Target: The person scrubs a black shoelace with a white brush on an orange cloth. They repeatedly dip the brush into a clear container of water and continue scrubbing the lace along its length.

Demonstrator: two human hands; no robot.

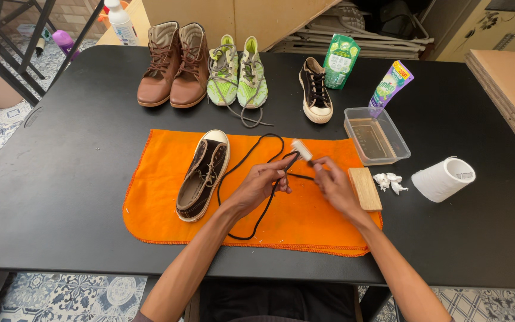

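Orange cloth (pixel 305 223) lies under our hands on the black table (pixel 73 197). Our left hand (pixel 261 182) pinches the black shoelace (pixel 242 164) and our right hand (pixel 332 182) closes on a small toothbrush (pixel 300 150), its bristles against the lace. A dark laceless sneaker (pixel 204 174) rests just left, a wooden brush (pixel 365 188) just right.

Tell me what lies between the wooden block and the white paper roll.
Head view: small crumpled white scraps lie on the black table between the wooden block and the white paper roll.
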